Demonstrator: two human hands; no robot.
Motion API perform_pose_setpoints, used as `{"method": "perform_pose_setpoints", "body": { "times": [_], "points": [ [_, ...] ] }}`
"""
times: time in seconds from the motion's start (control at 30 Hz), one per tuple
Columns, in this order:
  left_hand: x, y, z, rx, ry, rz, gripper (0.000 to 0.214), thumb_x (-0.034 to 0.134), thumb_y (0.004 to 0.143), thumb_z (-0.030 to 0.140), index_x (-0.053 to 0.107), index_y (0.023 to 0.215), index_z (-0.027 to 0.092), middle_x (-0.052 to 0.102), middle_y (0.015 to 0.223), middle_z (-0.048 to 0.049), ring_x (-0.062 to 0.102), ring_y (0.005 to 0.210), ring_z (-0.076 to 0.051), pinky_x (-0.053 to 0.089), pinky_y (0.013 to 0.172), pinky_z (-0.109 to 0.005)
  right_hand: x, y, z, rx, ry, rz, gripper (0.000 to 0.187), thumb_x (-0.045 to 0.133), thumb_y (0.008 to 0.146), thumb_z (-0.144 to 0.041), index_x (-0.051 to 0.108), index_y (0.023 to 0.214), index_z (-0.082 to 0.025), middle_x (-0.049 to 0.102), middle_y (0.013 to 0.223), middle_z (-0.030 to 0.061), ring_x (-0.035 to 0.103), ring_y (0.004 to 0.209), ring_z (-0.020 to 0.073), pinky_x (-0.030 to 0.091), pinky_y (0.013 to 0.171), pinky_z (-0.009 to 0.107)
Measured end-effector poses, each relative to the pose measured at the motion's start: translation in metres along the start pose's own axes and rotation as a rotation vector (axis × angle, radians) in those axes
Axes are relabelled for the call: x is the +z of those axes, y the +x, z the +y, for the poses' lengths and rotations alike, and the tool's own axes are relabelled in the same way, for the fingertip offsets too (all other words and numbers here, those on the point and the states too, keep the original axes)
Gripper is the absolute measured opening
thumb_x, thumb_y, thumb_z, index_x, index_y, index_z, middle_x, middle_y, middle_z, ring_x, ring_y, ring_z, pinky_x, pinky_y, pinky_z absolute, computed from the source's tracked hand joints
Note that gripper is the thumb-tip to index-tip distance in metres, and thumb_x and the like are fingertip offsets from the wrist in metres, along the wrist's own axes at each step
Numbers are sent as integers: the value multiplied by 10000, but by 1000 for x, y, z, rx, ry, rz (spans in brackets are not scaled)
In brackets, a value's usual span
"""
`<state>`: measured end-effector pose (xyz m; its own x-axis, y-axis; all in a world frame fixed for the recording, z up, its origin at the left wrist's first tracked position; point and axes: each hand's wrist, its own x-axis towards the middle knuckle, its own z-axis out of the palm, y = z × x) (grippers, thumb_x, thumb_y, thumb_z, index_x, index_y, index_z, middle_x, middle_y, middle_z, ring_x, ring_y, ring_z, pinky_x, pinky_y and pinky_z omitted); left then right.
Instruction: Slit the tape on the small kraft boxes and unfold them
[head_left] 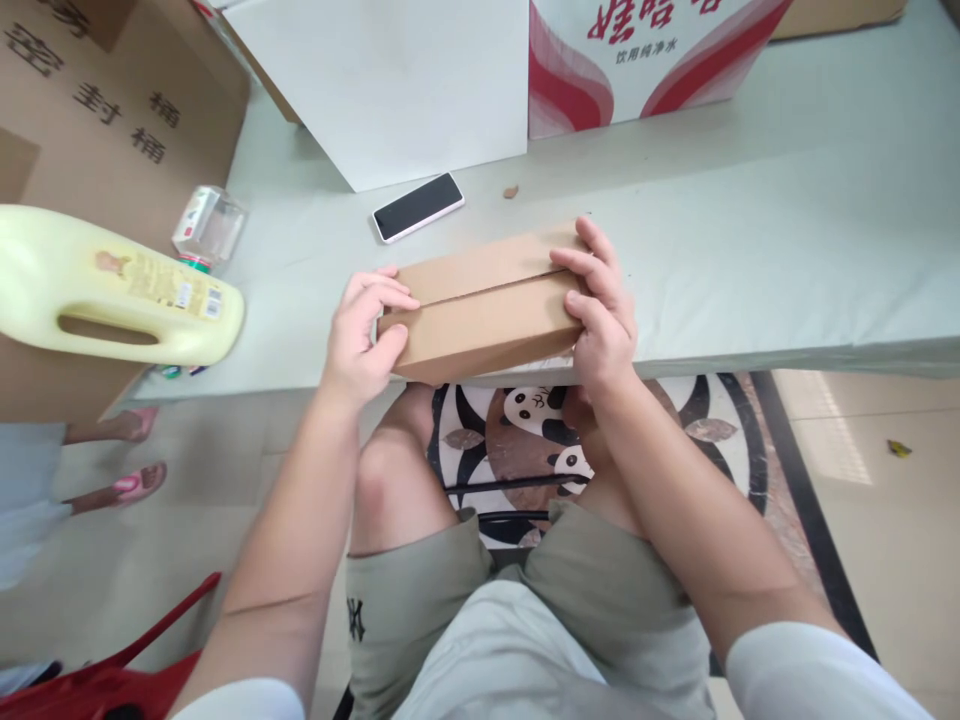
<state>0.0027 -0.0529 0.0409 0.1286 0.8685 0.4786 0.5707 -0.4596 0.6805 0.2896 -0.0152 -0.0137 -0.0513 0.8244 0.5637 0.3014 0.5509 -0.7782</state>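
Observation:
A small brown cardboard box is held between both hands at the near edge of the table. Its top flaps lie folded down, meeting along a seam that runs lengthwise. My left hand grips the left end, with the thumb and fingertips on the top. On the right end, my right hand has its fingers spread over the top and edge. The box's underside is hidden. Beyond it lies a phone with a dark screen.
A yellow jug and a clear plastic bottle lie left on the table. Large cartons, one brown, one white and one red-and-white, stand around. Another person's feet show at left.

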Motion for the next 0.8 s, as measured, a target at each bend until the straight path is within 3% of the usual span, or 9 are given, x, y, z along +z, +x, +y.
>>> {"method": "perform_pose_setpoints", "body": {
  "times": [0.1, 0.17, 0.23, 0.3, 0.33, 0.43, 0.57, 0.7, 0.8],
  "points": [
    [-5, 15, 36, -55, 318, -154, 272, 791, 765, 380, 694, 994, 272, 639, 1100, -88, 624, 1172, -352, 451, 1150, -534, 0, -1, 3, 5, -5, -12, 396, 446, 1006, -450, 609, 1360, -384, 435, 1616, 6, 349, 1571, 327, 335, 1234, 691],
    [3, 25, 63, -72, 474, -289, 556, 825, 747, 521, 663, 1213, 264, 615, 1297, -128, 576, 1285, -417, 382, 1191, -601, 0, -2, 6, -15, 12, -12, 441, 410, 1018, -500, 584, 1408, -389, 410, 1638, 0, 323, 1588, 319, 310, 1257, 680],
    [16, 34, 85, -121, 629, -469, 839, 762, 777, 645, 514, 1483, 265, 474, 1562, -167, 409, 1478, -481, 282, 1232, -662, 2, -2, 10, -50, 66, -1, 476, 393, 1021, -543, 565, 1442, -402, 392, 1659, -15, 305, 1600, 315, 271, 1285, 667],
    [28, 42, 99, -181, 778, -665, 980, 672, 839, 693, 307, 1636, 254, 279, 1716, -173, 216, 1592, -480, 194, 1271, -656, 3, -2, 13, -68, 130, 2, 482, 401, 1021, -562, 559, 1455, -423, 380, 1674, -35, 299, 1605, 308, 238, 1309, 646],
    [31, 45, 103, -198, 820, -707, 993, 626, 869, 703, 240, 1663, 246, 209, 1745, -176, 173, 1608, -473, 185, 1279, -642, 4, -2, 13, -68, 152, 3, 475, 411, 1022, -560, 561, 1453, -432, 378, 1678, -41, 303, 1604, 305, 233, 1315, 638],
    [34, 51, 106, -195, 903, -766, 982, 569, 915, 689, 160, 1686, 237, 127, 1766, -185, 143, 1617, -473, 192, 1281, -627, 5, -2, 12, -54, 167, 4, 427, 454, 1023, -532, 600, 1412, -433, 410, 1663, -36, 362, 1576, 301, 278, 1304, 630],
    [27, 54, 101, -128, 952, -777, 991, 624, 907, 640, 168, 1686, 231, 160, 1754, -212, 214, 1596, -479, 233, 1267, -622, 1, 0, 6, -48, 146, -10, 385, 481, 1019, -532, 650, 1346, -421, 473, 1619, -21, 439, 1528, 298, 341, 1281, 621],
    [22, 60, 96, -111, 919, -839, 993, 630, 904, 635, 153, 1688, 254, 122, 1757, -225, 190, 1595, -507, 236, 1240, -680, -1, 2, 2, -18, 112, -43, 415, 429, 1035, -532, 618, 1382, -404, 449, 1638, -9, 408, 1549, 293, 311, 1296, 615],
    [21, 59, 90, -88, 877, -837, 892, 617, 919, 612, 224, 1671, 334, 50, 1780, -158, 129, 1602, -527, 194, 1225, -739, 4, 0, 2, -1, 153, -34, 462, 416, 1034, -536, 517, 1459, -385, 383, 1672, 25, 368, 1568, 288, 330, 1282, 604]
  ]
}}
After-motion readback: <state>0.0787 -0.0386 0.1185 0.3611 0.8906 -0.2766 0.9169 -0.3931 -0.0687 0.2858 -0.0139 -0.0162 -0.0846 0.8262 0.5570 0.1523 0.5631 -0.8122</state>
